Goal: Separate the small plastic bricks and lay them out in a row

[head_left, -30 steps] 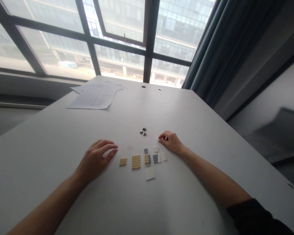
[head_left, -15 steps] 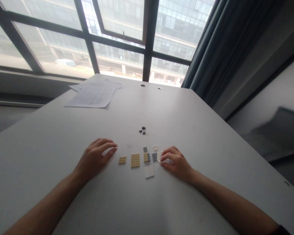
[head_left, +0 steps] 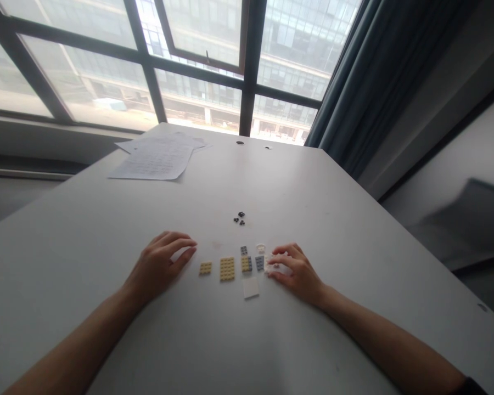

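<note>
My left hand [head_left: 160,262] lies on the table with its fingers apart, holding nothing, left of a small tan plate brick [head_left: 205,268]. My right hand [head_left: 297,272] is at the right end of the brick group, fingers curved but apart over small white bricks [head_left: 267,264], partly hidden by them. Between the hands are a larger tan plate brick [head_left: 227,269], a tan-and-grey brick piece [head_left: 246,264], a grey plate brick [head_left: 259,263] and a small dark grey brick [head_left: 243,250]. A white arched piece [head_left: 260,248] sits behind, and a flat white tile [head_left: 251,288] in front.
Several small black pieces [head_left: 241,218] lie farther back on the white table [head_left: 247,340]. Sheets of paper [head_left: 152,162] rest at the far left. Two cable holes are near the far edge, below the window [head_left: 206,33]. A dark curtain [head_left: 354,82] hangs at right.
The right hand's fingers have spread a little, showing more of the white bricks beneath them. My left hand keeps its place.
</note>
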{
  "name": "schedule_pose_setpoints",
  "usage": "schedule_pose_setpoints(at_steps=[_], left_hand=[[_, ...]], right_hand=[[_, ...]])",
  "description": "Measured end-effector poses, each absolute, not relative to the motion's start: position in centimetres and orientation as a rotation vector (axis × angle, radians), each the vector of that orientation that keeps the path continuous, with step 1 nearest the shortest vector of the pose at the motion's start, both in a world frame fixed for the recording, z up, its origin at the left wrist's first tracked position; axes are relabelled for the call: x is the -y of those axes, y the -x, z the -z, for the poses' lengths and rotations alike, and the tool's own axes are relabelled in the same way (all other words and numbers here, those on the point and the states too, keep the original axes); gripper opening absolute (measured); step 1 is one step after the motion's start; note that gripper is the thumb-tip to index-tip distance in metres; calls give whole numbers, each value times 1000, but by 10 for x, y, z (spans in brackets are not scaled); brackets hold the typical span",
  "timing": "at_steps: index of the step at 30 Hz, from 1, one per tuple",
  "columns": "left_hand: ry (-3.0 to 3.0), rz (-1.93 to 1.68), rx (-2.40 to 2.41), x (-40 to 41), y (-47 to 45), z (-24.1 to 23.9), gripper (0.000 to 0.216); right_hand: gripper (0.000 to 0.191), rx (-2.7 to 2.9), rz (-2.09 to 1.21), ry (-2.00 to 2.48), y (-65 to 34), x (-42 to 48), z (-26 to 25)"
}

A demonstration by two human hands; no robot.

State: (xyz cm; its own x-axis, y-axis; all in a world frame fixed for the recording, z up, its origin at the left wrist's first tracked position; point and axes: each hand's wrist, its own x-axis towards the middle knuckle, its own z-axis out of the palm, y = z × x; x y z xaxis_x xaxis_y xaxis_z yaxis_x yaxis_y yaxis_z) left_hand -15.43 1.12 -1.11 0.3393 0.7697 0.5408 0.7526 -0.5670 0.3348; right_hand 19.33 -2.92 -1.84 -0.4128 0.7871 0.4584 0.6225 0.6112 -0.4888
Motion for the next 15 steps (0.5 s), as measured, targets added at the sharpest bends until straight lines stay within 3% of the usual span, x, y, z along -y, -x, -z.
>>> schedule_pose_setpoints(at_steps=[8,15], left_hand=[[-2550,-1067,-1446,-12,154,12,24],[-2562,-1082,-1429,-11,154,11,22]], right_hand=[[7,2202,-268,1077,-194,29,19],[8,2186,-315,1059,-192,30,17]])
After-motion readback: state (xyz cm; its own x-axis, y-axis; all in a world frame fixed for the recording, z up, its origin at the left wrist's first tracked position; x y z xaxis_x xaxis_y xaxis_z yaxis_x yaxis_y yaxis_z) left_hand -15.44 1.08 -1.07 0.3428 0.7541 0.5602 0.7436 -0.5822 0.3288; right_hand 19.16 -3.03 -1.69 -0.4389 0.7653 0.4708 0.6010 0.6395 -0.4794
